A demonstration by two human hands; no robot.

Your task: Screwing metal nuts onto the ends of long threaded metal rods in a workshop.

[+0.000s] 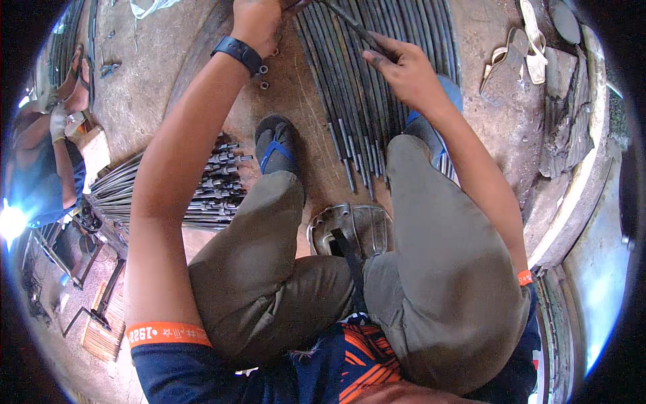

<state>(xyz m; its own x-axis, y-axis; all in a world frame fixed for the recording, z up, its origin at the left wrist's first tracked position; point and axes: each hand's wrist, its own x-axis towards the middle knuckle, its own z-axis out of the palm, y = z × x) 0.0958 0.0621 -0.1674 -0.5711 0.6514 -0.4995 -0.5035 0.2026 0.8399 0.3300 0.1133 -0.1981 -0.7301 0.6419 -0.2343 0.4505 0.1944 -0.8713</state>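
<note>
While the right hand (404, 71) is pinching one thin steel rod (350, 27) at twelve o'clock above the rod row (363, 101) on the floor, the left hand (256, 23), seemingly clamped on its other end, is risking it slipping onto the sandalled foot (276, 145).

Loose rods (356, 87) lie on the floor (155, 74) ahead between both feet; rod bundle (202, 192) left of the left knee; sandals (521, 47) far right.
</note>
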